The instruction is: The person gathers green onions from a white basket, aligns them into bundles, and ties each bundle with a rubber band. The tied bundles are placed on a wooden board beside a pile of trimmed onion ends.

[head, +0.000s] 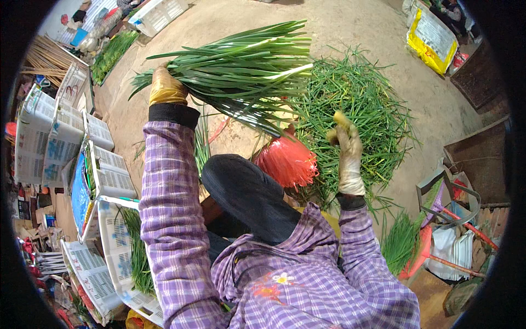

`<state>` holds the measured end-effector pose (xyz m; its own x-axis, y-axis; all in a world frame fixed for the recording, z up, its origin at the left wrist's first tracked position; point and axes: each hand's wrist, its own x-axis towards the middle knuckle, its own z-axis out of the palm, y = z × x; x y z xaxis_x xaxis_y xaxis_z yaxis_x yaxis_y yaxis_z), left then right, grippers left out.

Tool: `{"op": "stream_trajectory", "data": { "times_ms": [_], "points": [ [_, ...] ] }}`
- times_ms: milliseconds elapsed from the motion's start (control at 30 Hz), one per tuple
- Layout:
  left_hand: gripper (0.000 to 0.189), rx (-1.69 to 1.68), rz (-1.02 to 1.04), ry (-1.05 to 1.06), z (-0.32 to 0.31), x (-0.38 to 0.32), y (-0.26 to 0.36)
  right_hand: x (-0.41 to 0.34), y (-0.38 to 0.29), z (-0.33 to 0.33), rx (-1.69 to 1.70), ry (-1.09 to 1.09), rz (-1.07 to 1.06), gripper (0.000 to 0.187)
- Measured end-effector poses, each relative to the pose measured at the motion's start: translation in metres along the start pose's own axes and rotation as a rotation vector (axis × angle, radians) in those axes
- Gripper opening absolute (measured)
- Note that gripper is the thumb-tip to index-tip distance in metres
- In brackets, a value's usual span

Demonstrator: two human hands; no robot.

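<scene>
My gloved left hand point(166, 85) grips a thick bunch of long green leaves, likely garlic chives point(242, 68), near their narrow tips. The pale cut ends fan out to the right, held above the floor. My right hand point(348, 144), in a pale glove with yellowish fingertips, holds nothing; its fingers are bent and apart. Beneath it spreads a wide heap of loose, tangled green leaves point(357, 90). Beside my knee sits a bundle of red plastic strips point(287, 158), partly behind the bunch. A few more leaves point(202, 142) lie left of the knee.
White plastic crates point(111, 170) line the left side, one holding green leaves point(137, 251). A white and yellow sack point(432, 39) stands at the far right. Long-handled red tools point(456, 267) lie near a green pile point(400, 242) at lower right. Bamboo sticks point(49, 57) rest at upper left.
</scene>
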<state>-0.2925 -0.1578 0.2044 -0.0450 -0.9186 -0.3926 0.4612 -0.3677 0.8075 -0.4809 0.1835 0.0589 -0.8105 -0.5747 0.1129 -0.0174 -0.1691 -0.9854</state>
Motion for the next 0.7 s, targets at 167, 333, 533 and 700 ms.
{"op": "stream_trajectory", "data": {
  "times_ms": [167, 333, 533, 700],
  "points": [
    [0.036, 0.007, 0.003, 0.032, -0.004, -0.002, -0.011, 0.036, -0.073, 0.06, -0.407, -0.032, -0.233, 0.036],
    [0.029, -0.013, 0.024, 0.025, -0.008, 0.004, -0.007, 0.041, -0.045, 0.055, -0.47, -0.015, -0.581, 0.013],
    [0.036, 0.096, 0.363, -0.02, -0.001, 0.01, 0.032, 0.065, 0.011, -0.044, -1.108, -0.309, -0.202, 0.104],
    [0.032, 0.61, 0.911, -0.152, 0.013, -0.015, 0.07, 0.073, -0.082, 0.012, -0.745, -0.39, -0.717, 0.122]
  ]
}}
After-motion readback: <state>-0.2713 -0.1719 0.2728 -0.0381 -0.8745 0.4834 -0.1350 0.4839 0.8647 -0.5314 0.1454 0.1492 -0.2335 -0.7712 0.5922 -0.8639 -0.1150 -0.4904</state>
